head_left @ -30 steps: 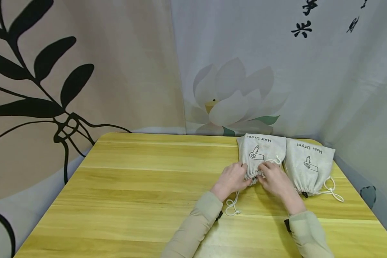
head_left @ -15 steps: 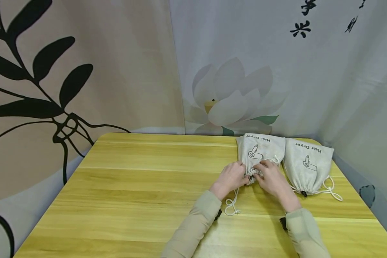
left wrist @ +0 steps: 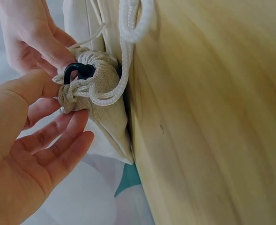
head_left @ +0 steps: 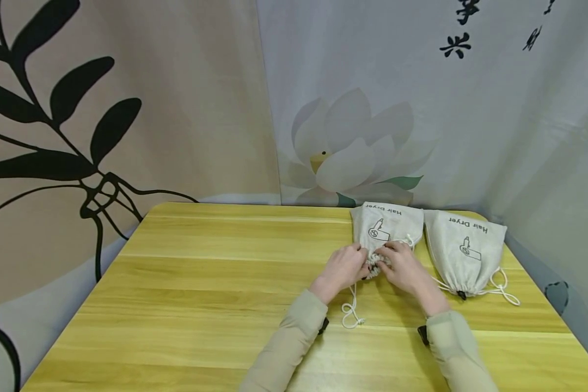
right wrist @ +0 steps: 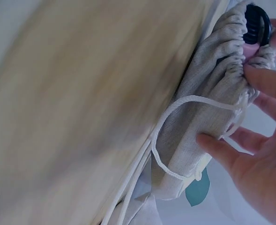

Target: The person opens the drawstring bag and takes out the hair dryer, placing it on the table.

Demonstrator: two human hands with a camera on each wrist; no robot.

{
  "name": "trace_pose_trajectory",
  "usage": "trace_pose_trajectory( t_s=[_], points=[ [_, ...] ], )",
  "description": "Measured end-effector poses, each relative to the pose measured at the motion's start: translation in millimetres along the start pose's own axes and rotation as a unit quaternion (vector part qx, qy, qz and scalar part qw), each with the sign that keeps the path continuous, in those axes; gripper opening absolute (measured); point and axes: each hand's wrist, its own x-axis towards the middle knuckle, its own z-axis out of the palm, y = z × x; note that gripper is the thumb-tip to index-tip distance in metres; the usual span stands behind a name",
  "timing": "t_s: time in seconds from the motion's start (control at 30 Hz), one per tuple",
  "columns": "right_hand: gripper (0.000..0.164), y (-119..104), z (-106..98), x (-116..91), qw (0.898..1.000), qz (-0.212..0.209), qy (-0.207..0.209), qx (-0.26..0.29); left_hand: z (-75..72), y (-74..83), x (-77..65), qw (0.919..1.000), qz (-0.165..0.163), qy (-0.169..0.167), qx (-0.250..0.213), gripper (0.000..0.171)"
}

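A pale drawstring bag (head_left: 394, 218), printed "Hair Dryer" with a dryer outline, lies near the table's back edge. My left hand (head_left: 340, 269) pinches its gathered mouth between thumb and fingers on the left side. From the right side, my right hand (head_left: 405, 267) grips the same mouth, thumb on the ruffled edge and fingers along the cloth. Inside the partly gathered opening shows a black ribbed end with a loop (right wrist: 257, 26) and a bit of pink. A white cord (left wrist: 123, 70) hangs from the mouth, its knotted end on the table.
A second matching bag (head_left: 467, 250), drawn in at its mouth, lies just to the right with its cords (head_left: 502, 288) trailing on the wooden table (head_left: 176, 305). A printed curtain (head_left: 201, 109) hangs behind the table's back edge.
Both hands have shifted slightly left with the held bag, and more of the second bag's left side shows. The second bag stays where it was.
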Motion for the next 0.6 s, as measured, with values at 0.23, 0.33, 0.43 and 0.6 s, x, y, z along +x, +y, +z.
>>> trace_pose_trajectory(
  t_s=[0.23,0.33,0.43,0.6],
  points=[
    [0.032,-6.2,5.9,8.8,1.000,-0.012,-0.001,0.007,-1.8,-10.1,-8.4,0.9998,-0.008,0.017,-0.003,0.012],
    [0.036,-10.0,9.0,13.0,1.000,-0.004,-0.011,0.009,-4.4,-14.4,-12.6,0.9998,-0.012,0.017,0.001,0.011],
    [0.035,-14.3,12.5,17.3,1.000,-0.005,-0.021,0.010,-7.2,-18.9,-17.2,0.9998,-0.019,0.012,0.001,0.011],
    [0.034,-22.1,16.4,24.3,0.999,-0.023,-0.026,0.015,-9.9,-26.3,-25.7,0.9993,-0.030,0.022,-0.008,0.010]
  ],
)
